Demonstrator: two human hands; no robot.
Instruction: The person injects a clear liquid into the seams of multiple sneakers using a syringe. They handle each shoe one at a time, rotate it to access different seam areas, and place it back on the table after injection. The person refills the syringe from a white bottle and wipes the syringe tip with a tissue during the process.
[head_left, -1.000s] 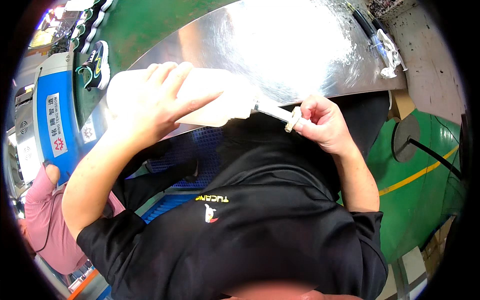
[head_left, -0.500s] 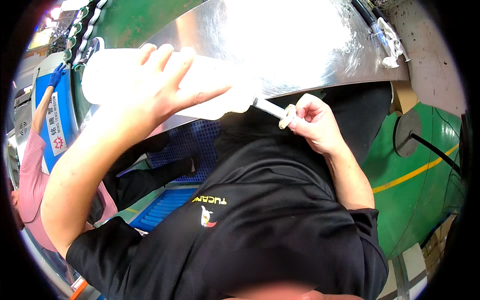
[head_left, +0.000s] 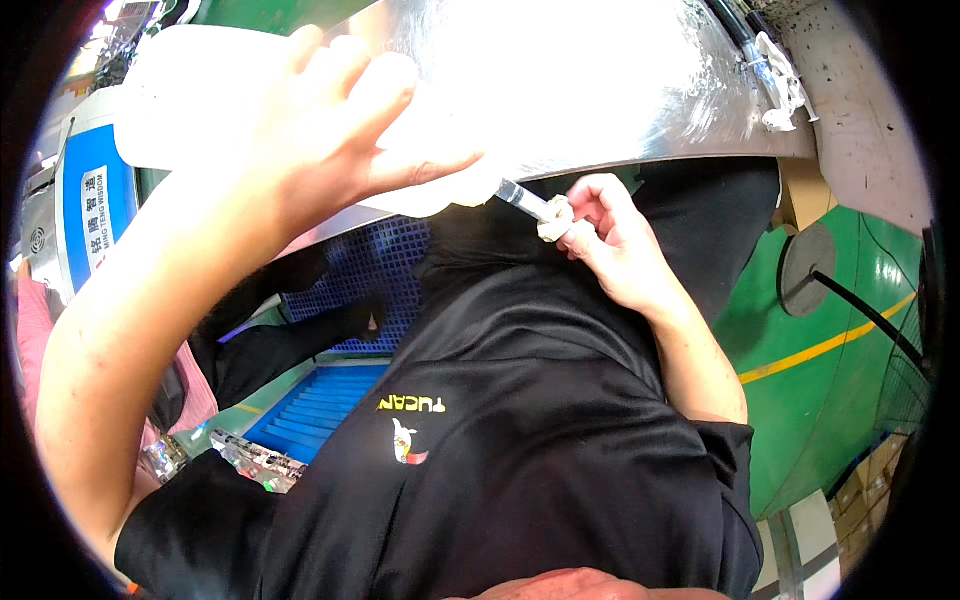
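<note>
White translucent plastic jug [head_left: 230,95] looks bulky, smooth, maybe slippery: your left hand [head_left: 330,140] grips its body, right hand [head_left: 605,235] pinches the nozzle [head_left: 525,198].

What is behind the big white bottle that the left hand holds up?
Behind the white bottle is the shiny metal table. The left hand and bottle cover part of it.
</note>
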